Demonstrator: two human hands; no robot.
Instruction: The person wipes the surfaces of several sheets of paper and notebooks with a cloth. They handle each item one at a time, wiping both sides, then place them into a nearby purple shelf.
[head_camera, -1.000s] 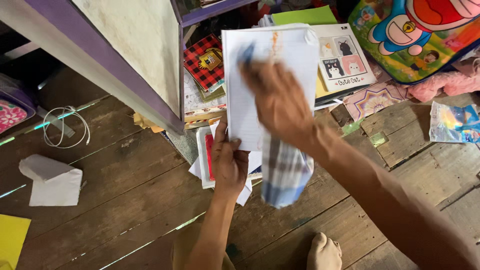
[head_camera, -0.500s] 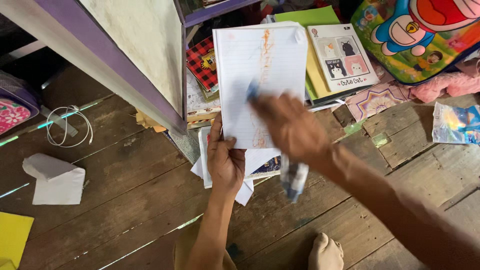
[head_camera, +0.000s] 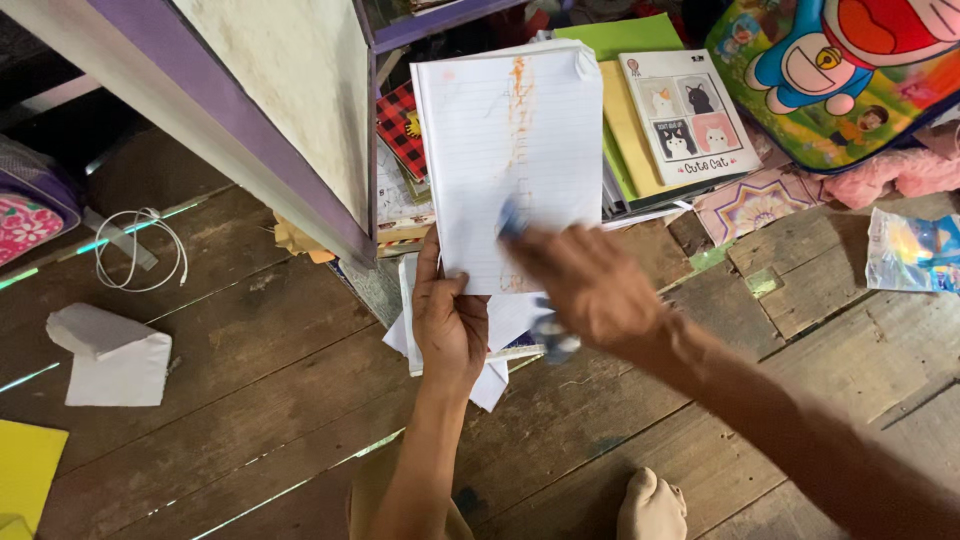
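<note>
Now my left hand (head_camera: 450, 325) pinches the bottom edge of a lined notebook (head_camera: 505, 160), holding it upright above the plank floor (head_camera: 250, 400); an orange stain runs down its page. My right hand (head_camera: 590, 285) is closed on a blue checked cloth (head_camera: 552, 335), blurred, pressed at the page's lower edge. Behind lie a cat-cover book (head_camera: 690, 115) and a cartoon bag (head_camera: 840, 70). Left on the floor sit folded paper (head_camera: 115, 355) and a white cable (head_camera: 140, 250).

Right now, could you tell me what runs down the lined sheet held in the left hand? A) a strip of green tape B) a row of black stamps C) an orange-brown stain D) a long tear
C: an orange-brown stain streaks down the middle of the lined sheet, which the left hand grips at its lower edge.
</note>
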